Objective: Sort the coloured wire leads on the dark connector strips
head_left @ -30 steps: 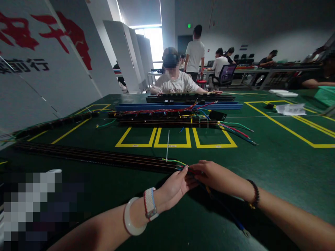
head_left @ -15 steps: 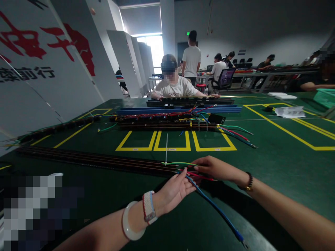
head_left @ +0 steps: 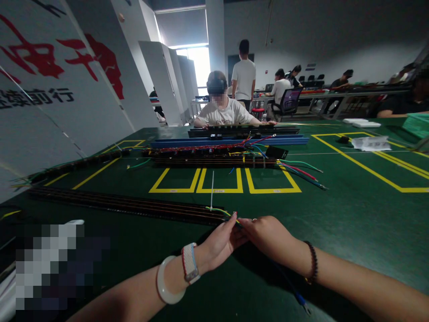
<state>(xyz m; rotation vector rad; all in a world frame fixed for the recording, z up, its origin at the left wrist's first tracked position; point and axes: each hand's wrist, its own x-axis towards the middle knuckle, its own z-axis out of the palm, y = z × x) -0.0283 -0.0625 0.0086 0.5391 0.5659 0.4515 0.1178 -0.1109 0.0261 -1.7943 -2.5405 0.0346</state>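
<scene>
So the closest thing here is a blue wire [head_left: 300, 298] with a ring lug, trailing out from under the hands and pointing toward the table's [head_left: 362, 223] near edge. My guess is it's just lying where its own stiffness is sending it.

Above that, both hands are meeting at the right end of a long black strip [head_left: 127, 206]. The left hand [head_left: 221, 241] is sitting palm-up with its thumb closing over the wires, probably because loose leads like these are needing support from underneath. The right hand [head_left: 270, 237] is coming from the other side, fingertips squeezed together on the same bunch, including the yellow-green wire [head_left: 221, 210]. Can't tell which lead each finger is pressing, the knuckles are covering it.

The strip itself is lying flat, running from near the table's left edge to the hands, so I'd say the tabletop is carrying its weight and leaving both hands free for the wires. A white cable tie [head_left: 212, 190] is sticking up by that end, seemingly around the yellow-green wire.

Further back, yellow tape boxes [head_left: 273, 192] are marking the table, with another wired strip [head_left: 208, 161] lying behind them. Then a blue rail [head_left: 231, 141] is running parallel to the far edge, where a person [head_left: 228, 112] in a white shirt is sitting.
</scene>
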